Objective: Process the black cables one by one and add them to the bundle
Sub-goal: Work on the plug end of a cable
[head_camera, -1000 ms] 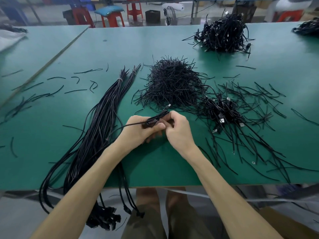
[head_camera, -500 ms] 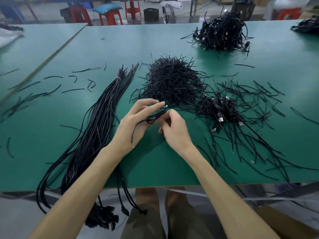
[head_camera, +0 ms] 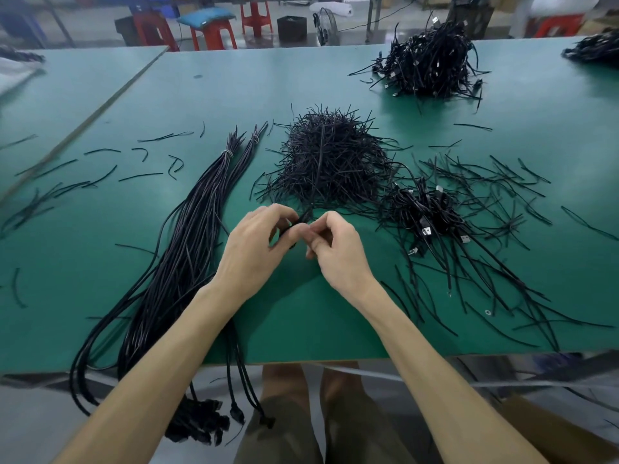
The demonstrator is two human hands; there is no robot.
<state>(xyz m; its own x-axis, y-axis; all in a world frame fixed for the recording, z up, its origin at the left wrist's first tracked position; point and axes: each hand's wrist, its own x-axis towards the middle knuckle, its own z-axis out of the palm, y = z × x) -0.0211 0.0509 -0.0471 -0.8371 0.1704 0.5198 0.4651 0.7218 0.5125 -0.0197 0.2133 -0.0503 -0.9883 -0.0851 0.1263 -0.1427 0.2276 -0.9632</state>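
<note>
Left hand (head_camera: 249, 244), right hand (head_camera: 338, 252) on black cable (head_camera: 303, 218), bundle (head_camera: 187, 242) over table edge (head_camera: 335, 351).

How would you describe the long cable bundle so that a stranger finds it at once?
Look at the green table. Left of the left hand, the bundle runs from the near edge, where its ends hang over, slantwise toward the far side. Unlike the tangled heaps nearby, its cables lie straight and side by side, bound by pale ties near the far tips.
</note>
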